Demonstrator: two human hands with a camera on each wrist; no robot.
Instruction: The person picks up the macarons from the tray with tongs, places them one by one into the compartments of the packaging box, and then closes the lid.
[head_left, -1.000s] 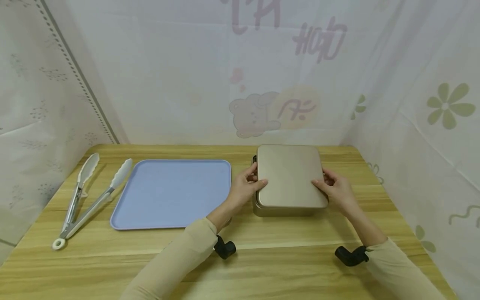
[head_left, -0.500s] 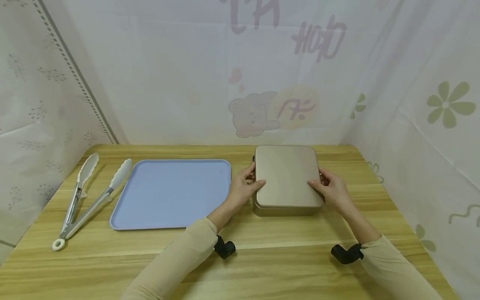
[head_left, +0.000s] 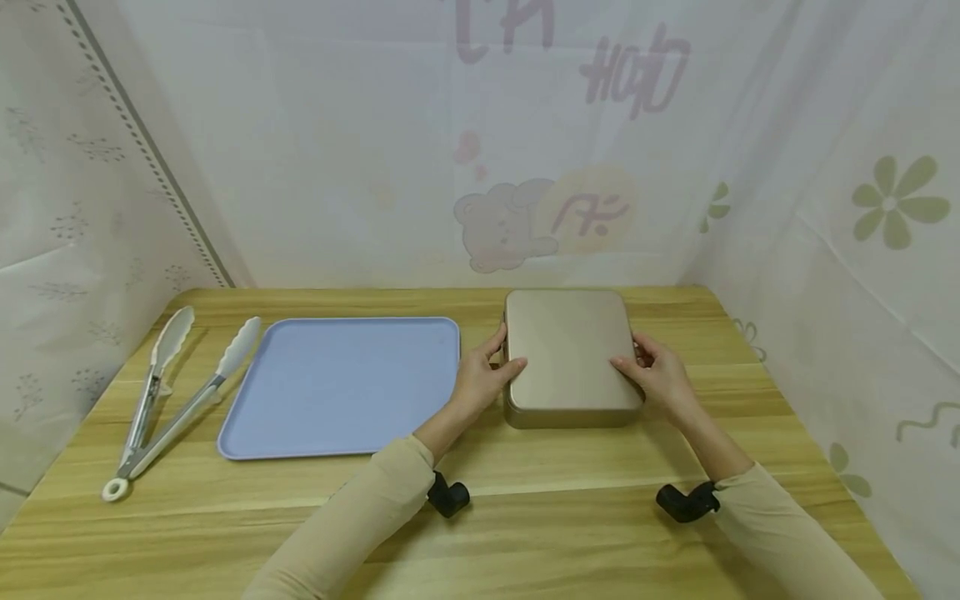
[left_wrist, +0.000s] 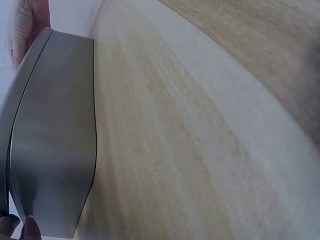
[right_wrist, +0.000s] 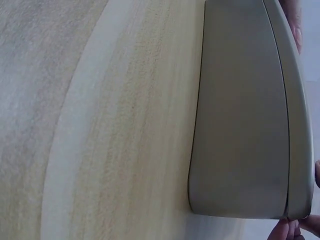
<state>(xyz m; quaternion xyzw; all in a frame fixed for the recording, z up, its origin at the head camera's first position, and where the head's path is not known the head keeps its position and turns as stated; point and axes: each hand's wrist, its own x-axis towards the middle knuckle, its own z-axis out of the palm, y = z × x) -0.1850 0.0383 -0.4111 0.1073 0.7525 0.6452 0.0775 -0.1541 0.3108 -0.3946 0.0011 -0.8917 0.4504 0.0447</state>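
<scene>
A square gold metal tin [head_left: 573, 418] stands on the wooden table, its flat lid [head_left: 566, 350] over the top. My left hand [head_left: 480, 375] holds the lid's left side, thumb on top and fingers at the edge. On the opposite side, my right hand [head_left: 663, 379] pinches the lid the same way. From the left wrist, a dark narrow gap shows between lid and tin body [left_wrist: 55, 120] near the left fingers. The right wrist view has the lid's rim [right_wrist: 298, 130] close along the body, with only a thin seam.
Left of the tin lies a pale blue rectangular tray [head_left: 345, 387]. Farther left, spread kitchen tongs [head_left: 172, 400] with white scalloped tips rest on the table. White printed cloth [head_left: 360, 150] hangs behind and at both sides.
Both hands have shifted the lid left and lowered it, so it now lines up with the tin. The right hand moved left with it. Tray and tongs stay put.
</scene>
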